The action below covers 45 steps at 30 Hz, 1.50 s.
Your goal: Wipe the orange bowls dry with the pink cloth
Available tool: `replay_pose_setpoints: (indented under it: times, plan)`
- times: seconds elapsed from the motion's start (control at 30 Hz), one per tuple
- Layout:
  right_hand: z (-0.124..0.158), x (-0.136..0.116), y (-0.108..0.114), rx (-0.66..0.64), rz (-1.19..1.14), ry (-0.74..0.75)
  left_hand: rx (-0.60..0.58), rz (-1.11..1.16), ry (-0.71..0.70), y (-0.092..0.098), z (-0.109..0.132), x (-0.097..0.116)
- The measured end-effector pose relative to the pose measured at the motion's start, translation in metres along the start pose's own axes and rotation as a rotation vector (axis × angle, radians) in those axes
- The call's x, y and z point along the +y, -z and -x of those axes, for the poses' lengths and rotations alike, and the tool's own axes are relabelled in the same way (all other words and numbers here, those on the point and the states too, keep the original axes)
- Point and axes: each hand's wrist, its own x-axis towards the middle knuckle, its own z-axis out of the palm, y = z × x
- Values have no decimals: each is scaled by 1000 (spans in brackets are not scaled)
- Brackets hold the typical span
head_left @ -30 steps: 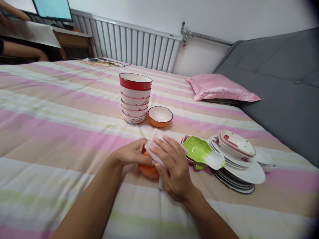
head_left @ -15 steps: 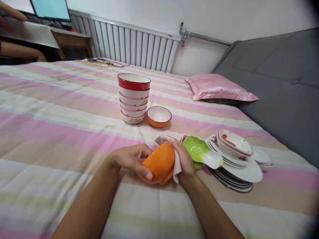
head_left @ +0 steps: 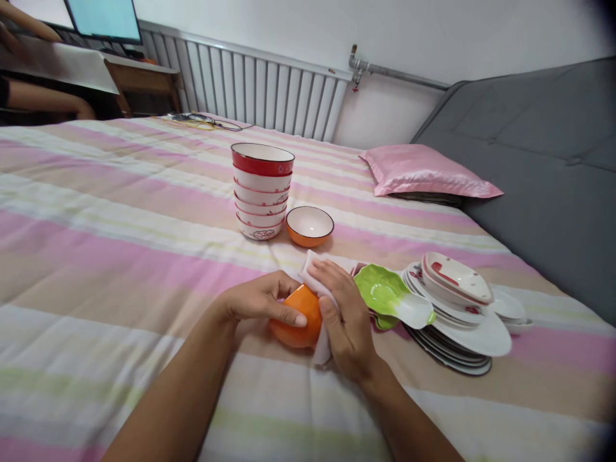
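My left hand (head_left: 267,301) grips an orange bowl (head_left: 299,324) from its left side, the thumb lying across the outside. My right hand (head_left: 344,314) presses a pale pink cloth (head_left: 325,343) against the bowl's right side, its fingers closed over the cloth. The bowl is tilted, and its inside is hidden. Beyond my hands stand a tall stack of white and red bowls (head_left: 262,186) and, touching or very near it, an upright orange bowl with a white inside (head_left: 310,224). Right of my right hand lies a green leaf-shaped dish (head_left: 385,294).
Several stacked plates (head_left: 493,333) with white and red dishes (head_left: 459,277) on top sit at the right on the striped bedspread (head_left: 120,276). Farther back are a pink pillow (head_left: 428,170), cables (head_left: 199,120) and a person's leg (head_left: 48,99) by a desk.
My right hand has moved over the bowl's outer side with the cloth, its back now turned more to the camera. The view has shifted slightly.
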Motion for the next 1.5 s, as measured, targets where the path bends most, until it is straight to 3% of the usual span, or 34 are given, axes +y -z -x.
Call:
replay_pose_setpoints:
  times: [0.2, 0.53, 0.8, 1.03, 1.2, 1.33, 1.5]
  plan:
    - [1, -13, -3, -39, 239, 245, 62, -4, -53, -1, 0, -1]
    - [0, -11, -4, 2, 214, 187, 26, -31, -47, -3, 0, -3]
    - [0, 3, -1, 34, -42, -5, -43, -9, -15, -2, -1, -1]
    - [-3, 18, -8, 129, -519, -419, -79, -15, -9, -2, 0, 0]
    - [-5, 30, -15, 171, -865, -631, -100, -70, 10, -3, 0, 4]
    - [-4, 30, -16, 182, -875, -636, -108, -59, -1, -3, 0, 5]
    - [-1, 20, -9, 116, -578, -410, -91, -24, -14, 0, 1, 2]
